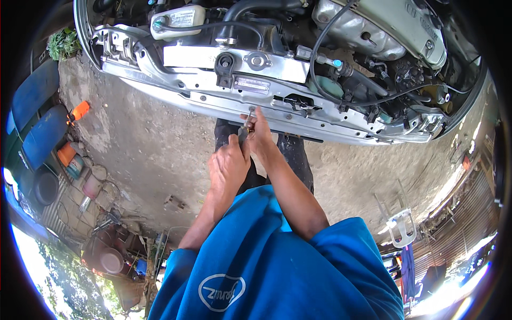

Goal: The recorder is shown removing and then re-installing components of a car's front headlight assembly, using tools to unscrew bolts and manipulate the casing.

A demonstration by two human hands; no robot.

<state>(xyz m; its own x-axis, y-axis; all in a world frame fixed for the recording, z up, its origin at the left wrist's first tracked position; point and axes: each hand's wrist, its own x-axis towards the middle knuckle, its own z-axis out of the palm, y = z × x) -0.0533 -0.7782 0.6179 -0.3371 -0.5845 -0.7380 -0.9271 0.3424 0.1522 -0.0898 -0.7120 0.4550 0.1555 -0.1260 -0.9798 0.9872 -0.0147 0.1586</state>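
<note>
My left hand [229, 165] is closed around the dark handle of a hand tool [244, 133], which looks like pliers or a wrench, held upright. Its metal end points at the silver front panel [202, 98] of an open car engine bay, close to a small fastener. My right hand [260, 133] is just right of the left, fingers closed at the tool's upper part; whether its fingertips also touch the panel I cannot tell. A black latch [298, 103] sits right of the hands, below a radiator cap [257, 61].
Blue plastic drums [34, 98], an orange object [80, 111] and stacked clutter lie along the left. A white chair [402, 226] stands at the lower right near corrugated metal sheeting [453, 213]. My legs [293, 160] stand on dirt ground [133, 149] against the car's front.
</note>
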